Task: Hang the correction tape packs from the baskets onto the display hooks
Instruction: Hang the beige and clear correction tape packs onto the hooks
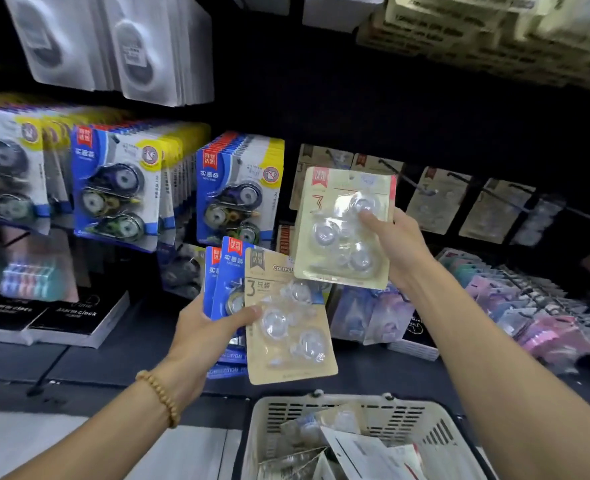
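Right hand (399,244): I see it raised, thumb across a cream correction tape pack (343,230), held upright just below the display hooks (390,168). Left hand (210,327): lower, gripping a fan of packs, tan pack (288,320) foremost, blue packs (226,271) behind. Basket (349,414): beneath both grips, rim clear, more packs inside.

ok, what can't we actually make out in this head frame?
- Head view: how many blue packs the left hand holds; the tan pack in front overlaps them.
- Basket contents: cut off by the bottom edge.
- Hanging packs at far left: motion blur, print unreadable.
- Hook for the cream pack in the right hand: the pack covers the area behind it.
- Dark hooks at right: dim, tips unclear.
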A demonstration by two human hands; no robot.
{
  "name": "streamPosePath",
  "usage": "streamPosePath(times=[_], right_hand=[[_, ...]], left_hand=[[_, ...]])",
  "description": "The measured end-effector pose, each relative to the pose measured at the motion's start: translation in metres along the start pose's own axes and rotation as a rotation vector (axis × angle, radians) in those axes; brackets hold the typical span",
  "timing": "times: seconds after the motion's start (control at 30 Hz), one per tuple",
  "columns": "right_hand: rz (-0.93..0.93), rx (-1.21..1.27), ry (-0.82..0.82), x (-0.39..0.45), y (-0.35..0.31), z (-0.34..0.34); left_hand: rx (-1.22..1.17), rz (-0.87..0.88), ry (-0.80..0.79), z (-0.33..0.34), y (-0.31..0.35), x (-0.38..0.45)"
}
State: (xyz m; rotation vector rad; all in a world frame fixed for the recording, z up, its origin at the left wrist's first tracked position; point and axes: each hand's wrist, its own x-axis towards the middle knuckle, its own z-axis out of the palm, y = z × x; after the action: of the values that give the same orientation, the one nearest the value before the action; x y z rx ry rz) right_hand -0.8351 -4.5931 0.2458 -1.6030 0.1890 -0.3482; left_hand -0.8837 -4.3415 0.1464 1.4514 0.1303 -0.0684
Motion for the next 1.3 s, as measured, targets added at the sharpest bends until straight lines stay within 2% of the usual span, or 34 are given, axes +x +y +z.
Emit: streamPosePath(times=[0.33,0.53,0.67,0.77,0.97,1.2,1.3], right_hand=[[0.030,-0.183,0.139,0.018,0.019,0.004],[0.101,-0.186,0.189,0.020,0.035,0.020],[0.128,-0.235,0.311,0.007,0.050,0.021],[0.161,-0.333,0.223,-0.018,0.075,0.024],[0.241,-0.284,-0.263,-0.058,0.094,0.054],[0.230,-0.126,-0.252,-0.063,0.074,0.088],[0.111,-0.108,-0.207,-0.062,0.061,0.092]], left_hand=[[0.002,-0.001,-0.015,-0.008,-0.008,0.008],[-0.018,-0.018,0.033,-0.020,-0.014,0.011],[-0.032,-0.029,0.056,-0.024,-0.014,0.012],[-0.053,-0.037,0.073,-0.025,-0.015,0.009],[-0.063,-0.027,0.115,-0.032,-0.014,0.004],[-0.090,0.006,0.158,-0.047,-0.010,0.002],[-0.086,0.030,0.165,-0.050,-0.007,0.002]])
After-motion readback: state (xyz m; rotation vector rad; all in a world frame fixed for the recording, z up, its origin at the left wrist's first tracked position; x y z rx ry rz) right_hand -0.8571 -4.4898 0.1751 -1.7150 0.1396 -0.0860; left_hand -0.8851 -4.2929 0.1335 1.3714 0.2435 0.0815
